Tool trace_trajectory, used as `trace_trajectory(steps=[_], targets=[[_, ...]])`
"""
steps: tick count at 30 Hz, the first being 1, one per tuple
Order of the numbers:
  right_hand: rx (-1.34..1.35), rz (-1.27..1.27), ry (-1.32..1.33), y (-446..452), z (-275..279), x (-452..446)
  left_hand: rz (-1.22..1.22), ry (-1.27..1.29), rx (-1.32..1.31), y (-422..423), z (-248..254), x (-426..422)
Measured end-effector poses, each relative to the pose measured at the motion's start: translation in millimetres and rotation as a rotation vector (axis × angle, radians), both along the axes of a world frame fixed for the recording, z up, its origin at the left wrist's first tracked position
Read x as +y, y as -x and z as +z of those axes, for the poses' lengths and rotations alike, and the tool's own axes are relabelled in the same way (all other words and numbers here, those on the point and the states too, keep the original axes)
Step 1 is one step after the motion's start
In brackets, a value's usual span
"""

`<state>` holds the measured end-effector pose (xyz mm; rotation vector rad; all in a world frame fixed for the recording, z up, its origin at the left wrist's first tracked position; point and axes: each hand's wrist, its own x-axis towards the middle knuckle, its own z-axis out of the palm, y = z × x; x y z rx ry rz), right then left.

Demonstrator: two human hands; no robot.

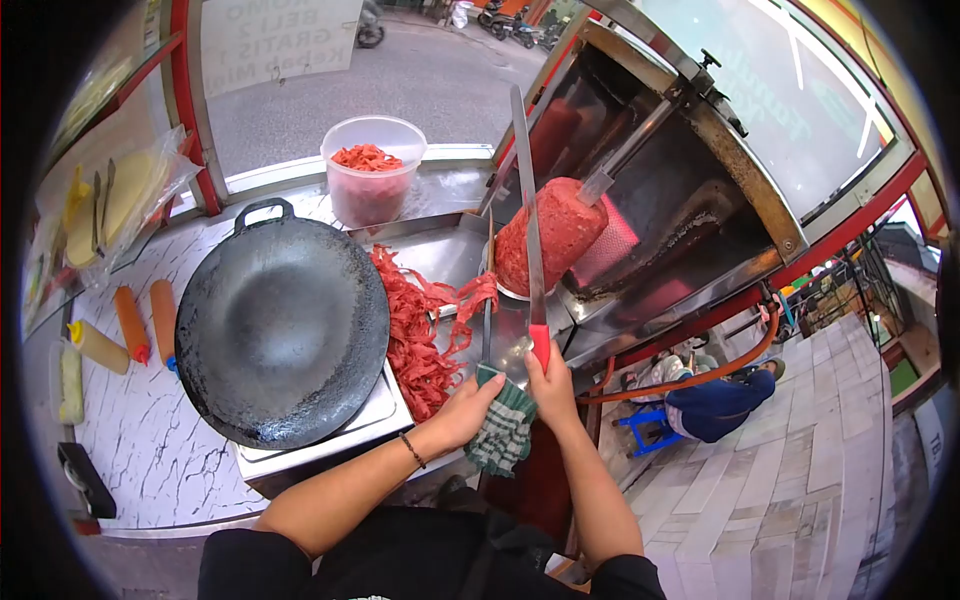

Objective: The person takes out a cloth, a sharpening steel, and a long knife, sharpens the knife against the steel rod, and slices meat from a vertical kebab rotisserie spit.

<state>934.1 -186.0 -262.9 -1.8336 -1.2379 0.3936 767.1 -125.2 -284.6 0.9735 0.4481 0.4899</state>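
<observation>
My right hand (552, 388) is closed around the red handle of a long knife (528, 190). Its blade points up, passing in front of the red meat block (540, 240) on the spit. My left hand (465, 412) grips a green checked cloth (507, 432) together with a thin, dark metal tool (487, 335), whose exact kind I cannot tell. Strips of red meat (476, 296) hang at that tool's upper part. Just left of it, a heap of sliced meat (420, 360) lies in a metal tray (425, 240) below the spit.
A large dark wok (280, 330) rests on a white stove left of the tray. Behind stands a clear tub (372, 190) of meat strips. Sauce bottles (130, 325) are at far left. The metal grill housing (680, 190) rises at right; beyond it, a person (715, 405) sits low.
</observation>
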Motion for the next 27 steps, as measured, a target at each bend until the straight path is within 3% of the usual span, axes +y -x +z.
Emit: trace_trajectory(steps=[3, 5, 7, 11, 17, 23, 27], targets=[[-0.04, -0.01, -0.064, 0.3, -45.6, -35.3, 0.058, 0.08, -0.036, -7.7, 6.0, 2.5], [-0.11, -0.024, 0.019, 20.6, -40.9, -67.8, 0.087, 0.036, -0.021, -7.9, 15.4, 7.7], [-0.094, 0.018, 0.005, 8.4, -38.2, -60.4, 0.089, 0.119, -0.004, -8.7, 22.8, 4.9], [-0.003, 0.07, 0.105, -3.7, -1.2, -15.6, 0.03, 0.043, 0.041, -13.1, 20.0, 12.1], [-0.119, 0.044, 0.139, 0.2, -29.2, -95.8, 0.065, 0.242, -0.022, -16.2, 36.5, 24.5], [-0.156, 0.027, 0.213, -12.0, 10.6, -52.4, -0.032, 0.382, -0.065, -19.9, 35.1, 31.1], [-0.165, 0.061, 0.327, -26.0, 14.4, -131.1, -0.048, 0.49, -0.065, -19.3, 36.3, 34.8]])
